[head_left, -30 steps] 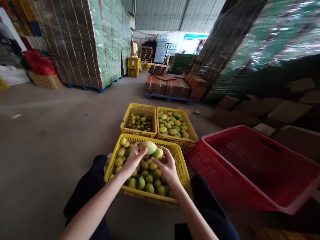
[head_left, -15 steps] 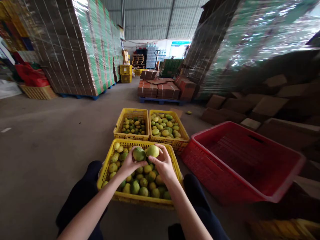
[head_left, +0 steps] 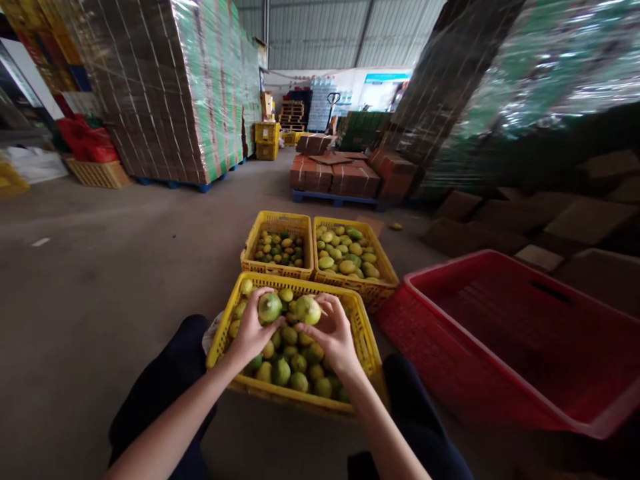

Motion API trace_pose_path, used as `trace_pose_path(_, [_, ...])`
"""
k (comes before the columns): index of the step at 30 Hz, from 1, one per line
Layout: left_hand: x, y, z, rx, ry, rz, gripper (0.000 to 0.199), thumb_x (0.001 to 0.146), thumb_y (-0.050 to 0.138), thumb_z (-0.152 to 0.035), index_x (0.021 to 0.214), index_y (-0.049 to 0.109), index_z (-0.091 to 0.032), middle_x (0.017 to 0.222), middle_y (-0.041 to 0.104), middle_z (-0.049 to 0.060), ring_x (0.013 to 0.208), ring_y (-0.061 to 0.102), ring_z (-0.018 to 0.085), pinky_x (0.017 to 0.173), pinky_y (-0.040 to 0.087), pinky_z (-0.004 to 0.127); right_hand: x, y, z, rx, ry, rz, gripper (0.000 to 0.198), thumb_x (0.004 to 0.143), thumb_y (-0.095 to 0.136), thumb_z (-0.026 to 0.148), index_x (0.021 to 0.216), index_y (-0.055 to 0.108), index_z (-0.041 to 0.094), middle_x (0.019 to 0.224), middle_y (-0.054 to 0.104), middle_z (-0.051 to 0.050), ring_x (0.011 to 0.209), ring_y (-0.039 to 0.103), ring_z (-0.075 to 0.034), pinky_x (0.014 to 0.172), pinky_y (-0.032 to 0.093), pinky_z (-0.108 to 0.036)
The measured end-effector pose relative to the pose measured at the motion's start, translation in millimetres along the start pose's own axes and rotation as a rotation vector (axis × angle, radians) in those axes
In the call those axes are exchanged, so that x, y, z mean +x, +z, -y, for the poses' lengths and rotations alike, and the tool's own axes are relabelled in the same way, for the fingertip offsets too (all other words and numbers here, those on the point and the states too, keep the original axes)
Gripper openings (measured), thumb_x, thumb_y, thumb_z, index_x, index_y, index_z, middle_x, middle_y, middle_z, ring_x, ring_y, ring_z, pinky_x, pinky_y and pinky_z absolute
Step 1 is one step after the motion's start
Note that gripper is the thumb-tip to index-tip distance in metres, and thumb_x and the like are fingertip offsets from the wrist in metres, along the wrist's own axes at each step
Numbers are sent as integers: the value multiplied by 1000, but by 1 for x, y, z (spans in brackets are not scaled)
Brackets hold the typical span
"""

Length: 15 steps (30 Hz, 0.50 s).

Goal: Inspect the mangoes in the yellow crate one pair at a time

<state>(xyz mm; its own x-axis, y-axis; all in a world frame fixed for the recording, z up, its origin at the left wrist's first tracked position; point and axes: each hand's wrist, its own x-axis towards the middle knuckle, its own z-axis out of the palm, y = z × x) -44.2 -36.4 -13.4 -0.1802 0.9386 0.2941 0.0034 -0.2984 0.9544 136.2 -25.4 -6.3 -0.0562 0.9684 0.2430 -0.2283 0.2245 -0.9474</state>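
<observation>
Above the front yellow crate (head_left: 367,333) | left hand (head_left: 254,333): holding green fruit (head_left: 270,307) | right hand (head_left: 334,333): holding paler fruit (head_left: 307,310), variety unclear | red basket (head_left: 450,357): right of that crate

L hand (head_left: 253,332) hides pt. of crated fruit (head_left: 281,371).

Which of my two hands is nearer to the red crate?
Right. The right hand holds a yellow-green fruit above the near yellow crate, on the side toward the red crate; the left hand, holding a greener fruit, is farther from it.
</observation>
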Motion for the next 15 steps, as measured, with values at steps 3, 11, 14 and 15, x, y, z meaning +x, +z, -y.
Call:
trace_pose_path(3, [-5,-6,-2,16,9,36,51,66,91,-20,110,66,-25,114,65,5,116,60,26,110,40,36,-9,8,-6,-248,-129,-16,46,68,90,34,106,65,29,112,72,-5,103,69,-25,90,60,-40])
trace_pose_path(11, [-8,-13,-7,44,80,47,46,66,87,-14,106,68,-25,115,66,9,120,59,30,116,36,44,-18,13,-9,-509,-357,23,33,79,82,28,108,67,31,121,75,-8,114,70,-31,102,55,-51])
trace_pose_path(14, [-5,-12,-8,25,87,54,44,67,83,-9,106,70,-26,115,66,9,120,58,31,118,34,46,-18,12,-9,-521,-325,7,33,78,82,31,107,67,31,122,75,-8,116,68,-33,105,53,-54])
trace_pose_path(15, [-4,-11,-9,9,80,54,44,67,82,-8,105,71,-26,115,66,9,121,58,31,119,33,46,-18,11,-9,-523,-311,0,33,78,82,32,107,67,32,122,75,-8,117,68,-33,106,52,-55])
